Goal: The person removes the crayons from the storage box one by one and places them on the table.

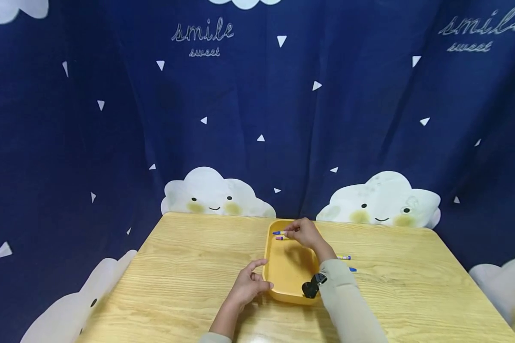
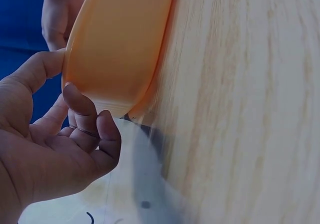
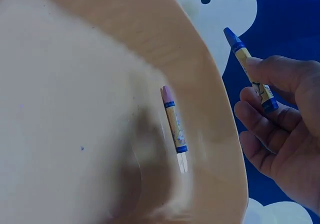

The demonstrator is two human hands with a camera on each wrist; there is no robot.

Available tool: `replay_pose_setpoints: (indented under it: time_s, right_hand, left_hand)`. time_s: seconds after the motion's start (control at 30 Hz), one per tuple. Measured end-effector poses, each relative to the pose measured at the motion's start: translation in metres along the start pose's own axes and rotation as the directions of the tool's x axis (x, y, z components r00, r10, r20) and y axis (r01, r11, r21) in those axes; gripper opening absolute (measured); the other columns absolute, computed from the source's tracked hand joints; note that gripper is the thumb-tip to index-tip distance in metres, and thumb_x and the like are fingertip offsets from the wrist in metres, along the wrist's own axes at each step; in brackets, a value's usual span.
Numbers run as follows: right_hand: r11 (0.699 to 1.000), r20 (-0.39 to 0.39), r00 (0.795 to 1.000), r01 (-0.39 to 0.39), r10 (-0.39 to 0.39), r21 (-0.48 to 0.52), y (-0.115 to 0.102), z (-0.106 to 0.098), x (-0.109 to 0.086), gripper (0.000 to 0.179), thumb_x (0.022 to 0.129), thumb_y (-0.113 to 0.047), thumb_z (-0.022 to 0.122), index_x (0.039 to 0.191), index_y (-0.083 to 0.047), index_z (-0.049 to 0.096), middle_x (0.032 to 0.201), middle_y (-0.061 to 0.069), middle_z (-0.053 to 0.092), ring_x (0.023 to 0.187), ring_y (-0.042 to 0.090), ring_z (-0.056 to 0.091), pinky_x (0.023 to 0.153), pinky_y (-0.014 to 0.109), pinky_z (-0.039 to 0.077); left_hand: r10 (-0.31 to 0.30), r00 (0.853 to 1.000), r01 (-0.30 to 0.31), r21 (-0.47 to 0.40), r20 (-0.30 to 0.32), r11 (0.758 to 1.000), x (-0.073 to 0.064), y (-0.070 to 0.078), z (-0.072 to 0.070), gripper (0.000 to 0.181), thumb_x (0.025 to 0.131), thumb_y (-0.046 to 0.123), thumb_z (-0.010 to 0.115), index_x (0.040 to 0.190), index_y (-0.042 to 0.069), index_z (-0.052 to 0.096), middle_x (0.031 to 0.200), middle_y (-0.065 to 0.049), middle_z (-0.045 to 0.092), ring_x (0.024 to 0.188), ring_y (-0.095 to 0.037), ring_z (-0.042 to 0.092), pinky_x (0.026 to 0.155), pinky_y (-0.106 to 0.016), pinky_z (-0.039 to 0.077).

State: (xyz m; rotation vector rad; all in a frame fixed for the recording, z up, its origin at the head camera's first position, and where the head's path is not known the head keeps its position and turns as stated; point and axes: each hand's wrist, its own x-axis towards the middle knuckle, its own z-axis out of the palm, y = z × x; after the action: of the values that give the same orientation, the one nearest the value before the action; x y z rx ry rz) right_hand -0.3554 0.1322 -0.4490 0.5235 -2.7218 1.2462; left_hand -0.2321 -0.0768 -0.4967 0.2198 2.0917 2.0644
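My right hand (image 1: 306, 233) pinches a blue crayon (image 3: 240, 52) between thumb and fingers over the far end of a yellow-orange tray (image 1: 283, 274). In the right wrist view the blue tip points away from the hand and the crayon is above the rim. Inside the tray, close to its far wall, lies a pink-purple crayon (image 3: 174, 126) with a paper wrapper. My left hand (image 1: 246, 284) holds the tray's left rim, its thumb on the edge. The other fingers of that hand (image 2: 82, 114) curl beside the outer wall.
Two more crayons lie on the wooden table (image 1: 189, 267) right of the tray: one with a yellow wrapper (image 1: 344, 257), one with a blue end (image 1: 353, 269); the right sleeve partly covers them. A dark blue curtain (image 1: 240, 95) with clouds hangs behind the table.
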Motion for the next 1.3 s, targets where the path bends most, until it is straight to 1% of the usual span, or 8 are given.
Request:
replay_pose_setpoints:
  time_s: [0.23, 0.47, 0.67, 0.77, 0.9, 1.07, 1.2, 1.3]
  right_hand:
    - [0.998, 0.029, 0.998, -0.059, 0.058, 0.018, 0.002, 0.000, -0.005, 0.005, 0.080, -0.004, 0.071, 0.084, -0.003, 0.073, 0.074, 0.000, 0.065, 0.066, 0.013, 0.052, 0.061, 0.027, 0.046]
    - [0.999, 0.032, 0.999, 0.021, -0.020, -0.039, 0.001, -0.012, -0.021, 0.005, 0.079, -0.005, 0.071, 0.084, -0.004, 0.073, 0.074, -0.002, 0.064, 0.066, 0.012, 0.053, 0.062, 0.028, 0.048]
    - [0.996, 0.021, 0.998, 0.064, -0.063, -0.054, 0.000, -0.025, -0.031, 0.005, 0.079, -0.006, 0.071, 0.084, -0.005, 0.073, 0.076, -0.002, 0.064, 0.072, 0.014, 0.054, 0.064, 0.030, 0.047]
    - [0.996, 0.022, 0.997, 0.068, -0.067, -0.055, 0.000, -0.030, -0.035, 0.006, 0.080, -0.006, 0.070, 0.085, -0.005, 0.074, 0.077, -0.001, 0.064, 0.075, 0.016, 0.055, 0.064, 0.031, 0.047]
    - [0.997, 0.024, 0.999, 0.050, -0.049, -0.053, 0.000, -0.034, -0.042, 0.005, 0.080, -0.007, 0.071, 0.085, -0.006, 0.074, 0.076, -0.003, 0.062, 0.075, 0.016, 0.053, 0.065, 0.031, 0.046]
    - [0.998, 0.012, 0.998, 0.056, -0.055, -0.043, 0.000, -0.034, -0.050, 0.005, 0.080, -0.008, 0.071, 0.085, -0.008, 0.074, 0.076, -0.003, 0.061, 0.074, 0.016, 0.052, 0.065, 0.032, 0.045]
    - [0.997, 0.009, 0.998, 0.062, -0.062, -0.036, 0.000, -0.033, -0.057, 0.005, 0.080, -0.008, 0.072, 0.084, -0.010, 0.074, 0.082, -0.002, 0.064, 0.080, 0.016, 0.055, 0.071, 0.036, 0.047]
    - [0.995, 0.019, 0.996, 0.091, -0.091, -0.037, -0.001, -0.033, -0.063, 0.005, 0.080, -0.008, 0.072, 0.084, -0.009, 0.074, 0.087, -0.001, 0.065, 0.084, 0.018, 0.057, 0.072, 0.037, 0.049]
  left_hand:
    - [0.005, 1.000, -0.005, -0.011, 0.000, 1.000, 0.001, -0.001, 0.001, 0.070, 0.071, -0.002, 0.072, 0.135, 0.001, 0.043, 0.057, 0.002, 0.046, 0.047, -0.008, 0.039, 0.044, -0.019, 0.032]
    - [-0.008, 1.000, 0.008, -0.007, -0.001, 1.000, 0.002, -0.004, 0.004, 0.065, 0.072, -0.004, 0.071, 0.132, 0.000, 0.046, 0.061, -0.001, 0.048, 0.050, -0.010, 0.043, 0.047, -0.023, 0.036]
    - [-0.006, 1.000, 0.006, 0.006, 0.021, 1.000, 0.000, 0.000, -0.002, 0.068, 0.072, 0.001, 0.074, 0.134, 0.000, 0.045, 0.065, -0.003, 0.051, 0.054, -0.011, 0.047, 0.050, -0.024, 0.039]
    - [-0.005, 1.000, 0.005, 0.004, 0.027, 1.000, 0.000, 0.001, -0.004, 0.069, 0.072, 0.002, 0.075, 0.134, 0.000, 0.044, 0.065, -0.002, 0.051, 0.054, -0.011, 0.047, 0.051, -0.024, 0.039]
    - [-0.008, 0.999, 0.008, -0.001, 0.033, 1.000, 0.000, 0.000, -0.005, 0.070, 0.072, 0.004, 0.075, 0.134, 0.000, 0.043, 0.062, -0.002, 0.051, 0.054, -0.011, 0.048, 0.051, -0.024, 0.039]
    - [-0.003, 1.000, 0.003, -0.002, 0.016, 1.000, -0.001, 0.000, -0.002, 0.071, 0.071, 0.003, 0.075, 0.134, -0.001, 0.042, 0.063, -0.002, 0.052, 0.054, -0.012, 0.050, 0.052, -0.025, 0.043]
    - [-0.006, 1.000, 0.006, 0.000, 0.003, 1.000, -0.001, 0.002, 0.001, 0.072, 0.070, 0.001, 0.076, 0.134, 0.001, 0.042, 0.065, -0.003, 0.052, 0.054, -0.012, 0.052, 0.054, -0.027, 0.046]
    - [-0.015, 1.000, 0.015, 0.000, -0.002, 1.000, -0.001, 0.001, 0.003, 0.073, 0.071, 0.001, 0.076, 0.135, 0.002, 0.042, 0.065, -0.003, 0.051, 0.054, -0.013, 0.053, 0.055, -0.028, 0.048]
